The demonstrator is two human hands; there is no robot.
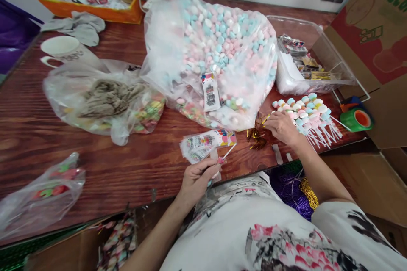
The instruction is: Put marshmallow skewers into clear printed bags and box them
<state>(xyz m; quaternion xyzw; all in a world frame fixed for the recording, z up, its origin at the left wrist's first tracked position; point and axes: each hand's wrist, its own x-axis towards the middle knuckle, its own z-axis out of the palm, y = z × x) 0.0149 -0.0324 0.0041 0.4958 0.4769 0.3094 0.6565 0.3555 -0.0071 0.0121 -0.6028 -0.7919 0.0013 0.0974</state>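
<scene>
So the left hand (199, 178), bottom center, has its fingers closed around 1 pop (229, 151), stick aimed up and right. My guess is that grip keeps the wrapped neck clear for the other hand. Right hand (282, 127), right of center, is in a narrow pinch on what looks like 1 gold tie (266, 119). The loose ties (256, 137) lie between the 2 hands, probably so they're a short reach away. Wrappers (203, 142) are fanned out just above the left hand, likely for easy grabbing. Right side: a pile of pops (310, 112), most sticks toward the bottom edge, maybe so they pick up by the stick. Big marshmallow bag (222, 38) sits top center, I'd say out of the work zone.
</scene>
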